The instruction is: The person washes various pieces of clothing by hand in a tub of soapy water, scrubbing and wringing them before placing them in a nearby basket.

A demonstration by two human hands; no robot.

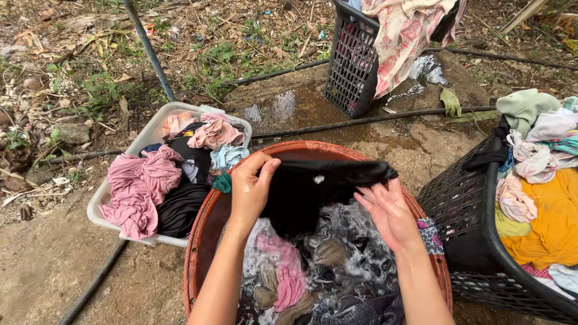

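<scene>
A wet black garment (313,192) hangs stretched above a round reddish-brown wash basin (201,232). My left hand (251,186) grips the garment's left end. My right hand (388,212) holds its right part, fingers spread along the cloth. Below, the basin holds soapy water with several soaking clothes, pink cloth (288,278) among them.
A white tub (139,139) of pink and black wrung clothes sits left of the basin. A black laundry basket (475,241) piled with clothes stands at right, another black basket (352,60) with patterned cloth at the back. Dark hoses (367,119) cross the muddy ground.
</scene>
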